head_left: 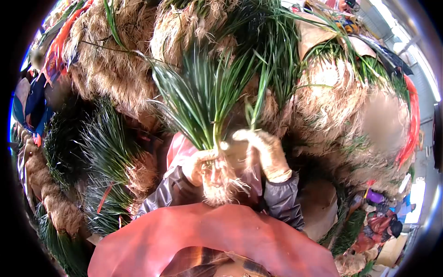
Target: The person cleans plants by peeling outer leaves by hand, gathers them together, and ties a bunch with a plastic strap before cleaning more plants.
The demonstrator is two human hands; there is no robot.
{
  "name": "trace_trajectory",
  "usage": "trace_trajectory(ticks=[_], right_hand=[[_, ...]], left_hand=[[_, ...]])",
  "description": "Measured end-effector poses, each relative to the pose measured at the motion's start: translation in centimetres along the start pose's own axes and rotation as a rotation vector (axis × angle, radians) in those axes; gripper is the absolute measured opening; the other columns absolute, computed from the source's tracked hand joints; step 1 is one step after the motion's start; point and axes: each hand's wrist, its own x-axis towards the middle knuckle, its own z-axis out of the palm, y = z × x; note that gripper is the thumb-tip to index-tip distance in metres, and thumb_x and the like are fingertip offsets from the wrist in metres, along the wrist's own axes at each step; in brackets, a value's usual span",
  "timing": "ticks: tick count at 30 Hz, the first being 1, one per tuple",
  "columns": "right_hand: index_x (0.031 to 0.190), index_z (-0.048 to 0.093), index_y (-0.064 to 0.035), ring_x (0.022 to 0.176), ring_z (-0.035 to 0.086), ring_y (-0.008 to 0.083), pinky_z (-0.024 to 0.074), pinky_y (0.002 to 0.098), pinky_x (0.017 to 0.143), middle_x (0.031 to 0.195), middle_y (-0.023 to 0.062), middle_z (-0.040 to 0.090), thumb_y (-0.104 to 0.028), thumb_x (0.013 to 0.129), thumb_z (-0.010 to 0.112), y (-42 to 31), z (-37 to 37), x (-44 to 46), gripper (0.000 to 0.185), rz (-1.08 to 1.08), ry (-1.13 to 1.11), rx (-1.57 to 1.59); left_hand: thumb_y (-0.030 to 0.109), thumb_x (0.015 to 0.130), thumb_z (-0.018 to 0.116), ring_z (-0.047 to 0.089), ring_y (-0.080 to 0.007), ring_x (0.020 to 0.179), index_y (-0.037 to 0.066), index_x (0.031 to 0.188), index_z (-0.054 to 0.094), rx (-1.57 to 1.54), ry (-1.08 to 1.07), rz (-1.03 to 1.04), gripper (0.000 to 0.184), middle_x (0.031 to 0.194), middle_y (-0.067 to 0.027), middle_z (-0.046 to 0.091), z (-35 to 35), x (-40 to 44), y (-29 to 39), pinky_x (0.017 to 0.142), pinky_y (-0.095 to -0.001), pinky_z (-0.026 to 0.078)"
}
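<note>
My gloved left hand [196, 168] is closed round the base of a bunch of long-leaved green plants [198, 106]. Their leaves fan upward, and the pale bare roots [220, 184] hang below the fist. To the right, my gloved right hand [270, 157] pinches a smaller green plant [254, 117] with a few leaves. Its thin roots dangle beneath the fingers. Both hands are close together in front of a red apron [217, 235], and dark shiny sleeves cover the wrists.
Large stacked bundles of rooted plants [332, 97] rise in front and to the right. More root bundles [115, 46] stand at the upper left. Leafy bundles [108, 143] lie at the left. Red strips [413, 120] hang at the right, where other people [378, 226] sit farther off.
</note>
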Motion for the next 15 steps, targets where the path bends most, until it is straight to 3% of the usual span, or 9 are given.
trace_trajectory(ticks=[1,2,4,7,10,11,12,14,15], right_hand=[[0.101,0.071,-0.0031,0.070,0.063,0.0063,0.0500,0.0186,0.061,0.083,0.0016,0.069,-0.021,0.095,0.062,0.7,0.7,-0.1,0.021,-0.006,0.014,-0.128],[0.106,0.069,-0.0039,0.070,0.060,0.0043,0.0473,0.0174,0.061,0.080,-0.0023,0.065,-0.020,0.095,0.061,3.1,0.5,0.6,0.021,-0.064,0.027,-0.100],[0.112,0.066,-0.0051,0.063,0.054,0.0037,0.0437,0.0183,0.056,0.080,-0.0038,0.061,-0.020,0.095,0.061,1.0,2.4,-0.1,0.023,-0.020,-0.032,0.051],[0.097,0.062,-0.0046,0.058,0.050,0.0046,0.0411,0.0199,0.051,0.080,-0.0021,0.060,-0.024,0.096,0.062,-0.5,3.2,0.7,0.020,-0.037,-0.029,0.190],[0.083,0.062,-0.0044,0.057,0.054,0.0087,0.0437,0.0265,0.051,0.069,0.0004,0.059,-0.028,0.092,0.067,0.3,3.8,1.9,0.025,-0.180,0.094,-0.244],[0.074,0.062,-0.0027,0.058,0.057,0.0109,0.0437,0.0318,0.053,0.062,0.0044,0.058,-0.025,0.087,0.072,1.2,3.4,2.5,0.027,-0.455,0.301,-0.871],[0.072,0.061,-0.0004,0.057,0.056,0.0134,0.0435,0.0345,0.055,0.062,0.0089,0.058,-0.020,0.084,0.073,1.2,3.5,2.5,0.026,-0.479,0.329,-0.928],[0.071,0.062,-0.0028,0.055,0.054,0.0145,0.0423,0.0334,0.053,0.064,0.0059,0.061,-0.016,0.085,0.070,1.2,3.1,2.7,0.021,-0.400,0.224,-0.641],[0.072,0.061,-0.0038,0.057,0.053,0.0139,0.0437,0.0312,0.056,0.065,0.0046,0.060,-0.013,0.086,0.069,2.0,3.0,3.1,0.019,-0.408,0.329,-0.372]], left_hand=[[0.014,0.087,0.063,0.066,-0.0290,0.077,0.003,0.116,0.058,0.024,0.024,-0.018,0.031,0.084,-0.0129,0.064,-0.1,0.2,-0.1,0.069,-0.0441,0.057],[0.016,0.087,0.064,0.065,-0.0264,0.071,0.003,0.116,0.058,0.173,-0.048,-0.096,0.032,0.084,-0.0121,0.064,-0.2,-0.2,1.0,0.064,-0.0414,0.058],[0.016,0.087,0.065,0.066,-0.0262,0.076,0.003,0.116,0.058,0.213,-0.056,-0.111,0.032,0.087,-0.0131,0.064,0.9,-0.1,0.8,0.066,-0.0407,0.058],[0.016,0.086,0.065,0.067,-0.0257,0.077,0.004,0.115,0.058,0.248,0.004,-0.056,0.033,0.090,-0.0143,0.066,-0.3,0.7,0.9,0.069,-0.0409,0.059],[0.019,0.087,0.064,0.063,-0.0203,0.066,0.000,0.098,0.065,0.368,0.148,-0.039,0.022,0.080,-0.0116,0.066,1.0,-0.4,0.7,0.055,-0.0369,0.053],[0.017,0.085,0.067,0.067,-0.0227,0.075,0.003,0.109,0.063,0.446,0.184,-0.044,0.028,0.088,-0.0128,0.068,-1.0,-0.1,1.0,0.066,-0.0403,0.059],[0.016,0.085,0.067,0.068,-0.0223,0.076,0.004,0.111,0.062,0.465,0.179,-0.017,0.029,0.091,-0.0130,0.069,-0.9,-0.2,0.7,0.060,-0.0379,0.057],[0.015,0.085,0.067,0.064,-0.0200,0.073,0.004,0.112,0.060,0.294,0.115,-0.049,0.030,0.091,-0.0113,0.065,-0.4,-0.3,0.7,0.055,-0.0344,0.055],[0.015,0.084,0.068,0.062,-0.0187,0.070,0.004,0.111,0.059,0.248,0.023,-0.036,0.030,0.091,-0.0105,0.063,-0.2,-0.2,0.7,0.052,-0.0332,0.053]])
